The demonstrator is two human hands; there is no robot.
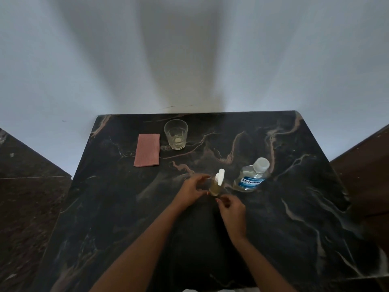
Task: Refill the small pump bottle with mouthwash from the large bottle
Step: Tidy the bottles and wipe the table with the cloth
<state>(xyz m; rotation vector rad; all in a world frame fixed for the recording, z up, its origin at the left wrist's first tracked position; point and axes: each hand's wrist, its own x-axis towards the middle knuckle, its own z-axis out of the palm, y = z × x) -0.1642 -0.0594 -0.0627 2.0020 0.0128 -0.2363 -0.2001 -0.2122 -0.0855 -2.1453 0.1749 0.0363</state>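
Steadying the small pump bottle point(215, 186) seems to be the left hand's point(192, 191) job: thumb low, forefinger up by the collar, curled round its side. The right hand point(232, 210) sits just beside the base with fingertips drawn together. Can't tell if it's pinching anything or even touching. The pump head point(221, 175) is still on, so I'd guess that comes off first. Just to the right stands the large bottle point(251, 178), cap on, blue label reading LISTERINE. A glass point(176, 134) and pink cloth point(147, 150) wait at the back of the marble table point(294, 207), probably for spills.
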